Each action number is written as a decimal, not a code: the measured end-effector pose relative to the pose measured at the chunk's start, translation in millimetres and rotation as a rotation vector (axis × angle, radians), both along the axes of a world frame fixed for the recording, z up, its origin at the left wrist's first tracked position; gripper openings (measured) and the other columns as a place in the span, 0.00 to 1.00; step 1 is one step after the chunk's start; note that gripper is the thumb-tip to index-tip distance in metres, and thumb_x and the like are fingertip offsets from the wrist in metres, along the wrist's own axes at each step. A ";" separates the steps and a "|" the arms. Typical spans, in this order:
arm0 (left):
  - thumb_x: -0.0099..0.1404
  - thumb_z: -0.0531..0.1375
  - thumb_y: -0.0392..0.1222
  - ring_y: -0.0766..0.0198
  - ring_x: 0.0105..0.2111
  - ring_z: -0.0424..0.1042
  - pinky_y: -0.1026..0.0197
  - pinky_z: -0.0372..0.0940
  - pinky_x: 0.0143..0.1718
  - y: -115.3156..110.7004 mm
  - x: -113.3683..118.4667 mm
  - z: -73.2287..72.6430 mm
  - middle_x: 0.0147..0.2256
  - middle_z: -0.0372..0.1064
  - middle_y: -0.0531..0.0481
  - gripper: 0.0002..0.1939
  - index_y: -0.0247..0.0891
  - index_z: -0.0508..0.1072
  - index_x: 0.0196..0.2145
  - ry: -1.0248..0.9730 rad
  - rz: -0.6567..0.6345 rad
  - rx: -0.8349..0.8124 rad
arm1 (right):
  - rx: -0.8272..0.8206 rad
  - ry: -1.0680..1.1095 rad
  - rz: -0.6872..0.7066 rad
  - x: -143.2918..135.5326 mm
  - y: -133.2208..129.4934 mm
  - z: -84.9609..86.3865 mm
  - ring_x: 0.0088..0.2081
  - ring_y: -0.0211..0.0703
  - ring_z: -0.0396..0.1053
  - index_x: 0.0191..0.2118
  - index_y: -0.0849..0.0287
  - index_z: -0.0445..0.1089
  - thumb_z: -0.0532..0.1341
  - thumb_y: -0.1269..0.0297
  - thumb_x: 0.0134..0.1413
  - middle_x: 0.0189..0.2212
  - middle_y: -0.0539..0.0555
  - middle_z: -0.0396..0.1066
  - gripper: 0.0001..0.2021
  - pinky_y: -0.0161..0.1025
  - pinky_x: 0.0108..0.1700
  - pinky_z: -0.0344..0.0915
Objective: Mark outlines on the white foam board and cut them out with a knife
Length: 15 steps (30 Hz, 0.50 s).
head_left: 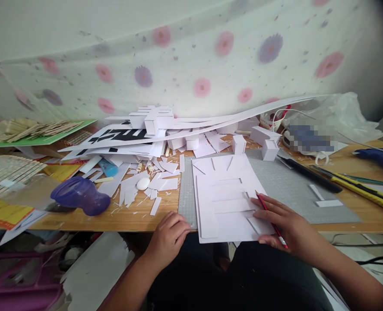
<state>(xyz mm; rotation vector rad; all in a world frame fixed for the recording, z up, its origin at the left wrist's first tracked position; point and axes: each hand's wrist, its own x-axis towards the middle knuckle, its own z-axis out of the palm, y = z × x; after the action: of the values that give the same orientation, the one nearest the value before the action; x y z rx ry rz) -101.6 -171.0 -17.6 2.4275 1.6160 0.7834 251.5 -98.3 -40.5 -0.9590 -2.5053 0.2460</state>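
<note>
A white foam-board panel (207,185) with cut strips and raised white pieces lies partly on a grey cutting mat (308,181) and juts over the table's front edge. My right hand (286,222) holds a red pencil (270,218), its tip pointing away from me and its pale end toward me. The fingers of that hand rest on the panel's right side, beside a small loose-looking white strip (259,226). My left hand (170,235) is at the table edge, left of the panel and apart from it, with fingers curled in and nothing visible in them.
White paper scraps (162,181) and a purple cup-like container (81,196) lie to the left. Folded white blocks (270,150) stand behind the panel. A black-handled knife (311,172), yellow-and-black tool (366,190) and blue glue gun (379,159) lie right. Stacked sheets (113,138) are behind.
</note>
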 end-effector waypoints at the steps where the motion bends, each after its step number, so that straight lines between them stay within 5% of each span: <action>1: 0.66 0.52 0.36 0.61 0.34 0.69 0.59 0.65 0.36 0.0 -4.8 -0.1 0.31 0.69 0.50 0.10 0.44 0.71 0.31 0.001 0.040 0.034 | -0.011 -0.002 -0.002 -0.3 -0.3 0.7 0.64 0.60 0.54 0.50 0.53 0.71 0.65 0.52 0.51 0.59 0.61 0.64 0.21 0.57 0.58 0.64; 6: 0.65 0.53 0.34 0.59 0.34 0.69 0.57 0.62 0.38 0.6 -35.8 -2.8 0.32 0.68 0.49 0.06 0.41 0.69 0.34 -0.042 0.299 0.261 | -0.099 -0.021 -0.012 -5.0 -2.0 9.5 0.64 0.63 0.52 0.50 0.54 0.71 0.64 0.48 0.50 0.60 0.62 0.62 0.23 0.60 0.58 0.61; 9: 0.65 0.55 0.36 0.60 0.34 0.70 0.60 0.62 0.37 -6.2 -37.6 -3.0 0.32 0.70 0.50 0.04 0.41 0.70 0.35 -0.100 0.316 0.307 | -0.155 -0.007 -0.026 -8.8 -5.4 17.5 0.64 0.62 0.52 0.45 0.55 0.72 0.63 0.48 0.51 0.59 0.63 0.64 0.20 0.59 0.58 0.60; 12: 0.64 0.57 0.41 0.63 0.28 0.69 0.63 0.61 0.33 -18.6 -22.6 -0.9 0.27 0.70 0.52 0.06 0.41 0.71 0.30 -0.256 0.283 0.127 | -0.186 0.002 0.000 -11.4 -13.8 27.8 0.66 0.60 0.49 0.43 0.56 0.72 0.63 0.50 0.53 0.59 0.63 0.63 0.17 0.58 0.59 0.59; 15: 0.65 0.55 0.53 0.63 0.23 0.67 0.63 0.60 0.28 -29.2 -3.1 0.6 0.22 0.68 0.51 0.17 0.39 0.70 0.25 -0.473 0.167 -0.373 | -0.225 0.006 0.032 -13.8 -27.6 39.6 0.66 0.59 0.47 0.43 0.57 0.71 0.63 0.51 0.52 0.61 0.64 0.60 0.17 0.56 0.60 0.59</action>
<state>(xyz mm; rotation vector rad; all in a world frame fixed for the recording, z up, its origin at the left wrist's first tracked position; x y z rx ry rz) -104.6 -200.3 -17.0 1.7141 1.6065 0.8990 237.6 -125.9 -0.8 -1.0022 -2.5276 0.5492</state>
